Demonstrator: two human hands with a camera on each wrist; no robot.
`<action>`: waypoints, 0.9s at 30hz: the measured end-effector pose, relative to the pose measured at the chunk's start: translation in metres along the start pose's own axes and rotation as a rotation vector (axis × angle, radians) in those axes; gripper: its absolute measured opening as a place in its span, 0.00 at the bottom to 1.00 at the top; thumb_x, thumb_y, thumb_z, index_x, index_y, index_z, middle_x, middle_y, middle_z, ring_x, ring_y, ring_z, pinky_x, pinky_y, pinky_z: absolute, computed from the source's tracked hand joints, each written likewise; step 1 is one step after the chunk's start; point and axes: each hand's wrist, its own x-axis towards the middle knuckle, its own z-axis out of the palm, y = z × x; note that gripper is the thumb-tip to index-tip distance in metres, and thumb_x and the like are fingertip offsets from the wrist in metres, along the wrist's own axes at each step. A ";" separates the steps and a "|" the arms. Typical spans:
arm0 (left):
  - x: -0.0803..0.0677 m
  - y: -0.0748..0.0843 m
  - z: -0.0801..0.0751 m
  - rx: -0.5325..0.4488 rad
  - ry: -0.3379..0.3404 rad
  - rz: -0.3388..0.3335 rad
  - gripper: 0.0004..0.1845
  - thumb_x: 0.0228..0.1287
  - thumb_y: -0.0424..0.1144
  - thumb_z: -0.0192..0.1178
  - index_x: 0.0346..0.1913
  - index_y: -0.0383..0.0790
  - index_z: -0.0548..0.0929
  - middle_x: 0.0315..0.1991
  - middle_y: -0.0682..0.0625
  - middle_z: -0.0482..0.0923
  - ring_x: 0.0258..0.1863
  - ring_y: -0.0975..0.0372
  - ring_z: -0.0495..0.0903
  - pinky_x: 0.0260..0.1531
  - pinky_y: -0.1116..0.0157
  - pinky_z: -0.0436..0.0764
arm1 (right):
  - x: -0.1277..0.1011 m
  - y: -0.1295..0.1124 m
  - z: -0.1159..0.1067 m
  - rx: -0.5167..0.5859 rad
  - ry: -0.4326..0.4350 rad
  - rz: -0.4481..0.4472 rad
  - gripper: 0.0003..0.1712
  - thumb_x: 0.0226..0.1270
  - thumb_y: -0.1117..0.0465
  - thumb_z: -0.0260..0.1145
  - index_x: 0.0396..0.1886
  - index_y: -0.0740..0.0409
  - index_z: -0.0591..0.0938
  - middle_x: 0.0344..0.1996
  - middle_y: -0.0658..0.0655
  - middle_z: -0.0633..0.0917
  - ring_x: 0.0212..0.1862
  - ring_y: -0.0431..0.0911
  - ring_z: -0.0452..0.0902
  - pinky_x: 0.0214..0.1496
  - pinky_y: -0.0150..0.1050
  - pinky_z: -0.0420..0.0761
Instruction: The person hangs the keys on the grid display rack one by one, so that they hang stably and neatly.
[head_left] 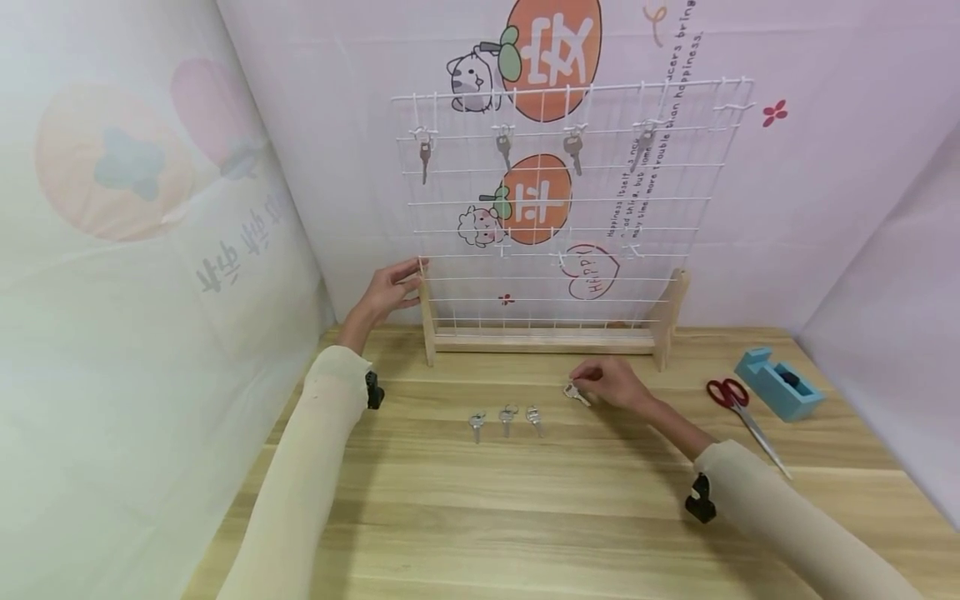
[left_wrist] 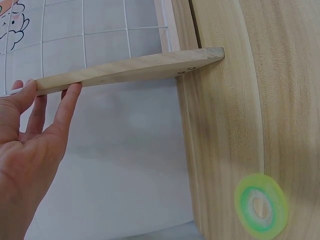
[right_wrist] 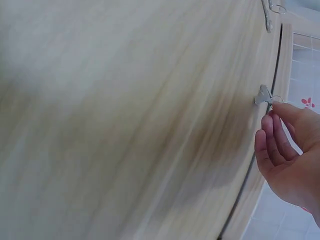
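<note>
key (head_left: 577, 394), silvery, metallic, broad-headed, with a thin ring (right_wrist: 278, 96)

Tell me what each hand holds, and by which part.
Right hand: a key, pinched at or near its ring end. Left hand: the wooden side support, held near its upper end.

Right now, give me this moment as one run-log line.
left hand: grips wooden side post | right hand: pinches key | table: three loose keys | rack: four hanging keys
</note>
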 end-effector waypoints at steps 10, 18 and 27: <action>-0.002 -0.001 0.000 -0.007 -0.007 0.002 0.26 0.82 0.31 0.52 0.79 0.44 0.68 0.80 0.45 0.60 0.77 0.49 0.64 0.69 0.47 0.76 | -0.008 -0.002 -0.031 0.007 -0.011 -0.029 0.03 0.65 0.73 0.74 0.38 0.67 0.91 0.34 0.58 0.91 0.37 0.49 0.87 0.41 0.35 0.88; 0.000 -0.001 -0.001 -0.011 -0.009 -0.017 0.26 0.82 0.31 0.51 0.79 0.43 0.68 0.81 0.45 0.59 0.78 0.48 0.62 0.70 0.46 0.74 | -0.012 -0.011 -0.069 -0.027 0.023 -0.072 0.05 0.65 0.73 0.74 0.39 0.65 0.91 0.34 0.57 0.91 0.36 0.48 0.87 0.39 0.32 0.88; -0.001 0.000 -0.001 -0.005 -0.014 -0.006 0.27 0.82 0.32 0.51 0.79 0.43 0.68 0.81 0.45 0.58 0.78 0.48 0.62 0.70 0.47 0.74 | -0.010 -0.036 -0.131 -0.157 0.157 -0.105 0.04 0.65 0.68 0.76 0.39 0.60 0.92 0.34 0.56 0.92 0.34 0.47 0.88 0.34 0.29 0.87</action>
